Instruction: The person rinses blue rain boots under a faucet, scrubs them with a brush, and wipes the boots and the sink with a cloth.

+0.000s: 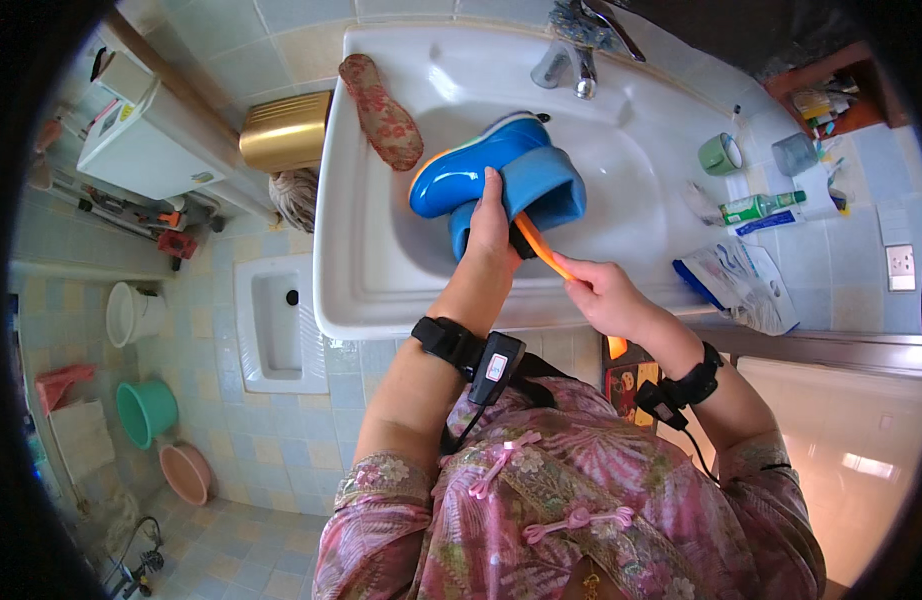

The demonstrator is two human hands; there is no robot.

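Left of the basin, a patterned insole (381, 110) lies loose on the sink (366, 290) rim, pulled out of the footwear, so that part looks done. The blue boot (496, 175) lies on its side in the white bowl, toe pointing left, opening toward the person. No suds or running water visible at the faucet (571, 70), so scrubbing seems early or mid-way; rinsing likely left.

Left hand (491, 225) is clamped over the boot's shaft near the opening, fingers wrapped down, pinning it against the bowl. Right hand (601, 290) is closed around the orange brush handle (543, 250); the handle's far end goes into the boot's opening, just beside the left hand, head hidden inside. Boot sits forward-left of the right hand.

Right counter: green mug (721, 153), tubes, a bag.
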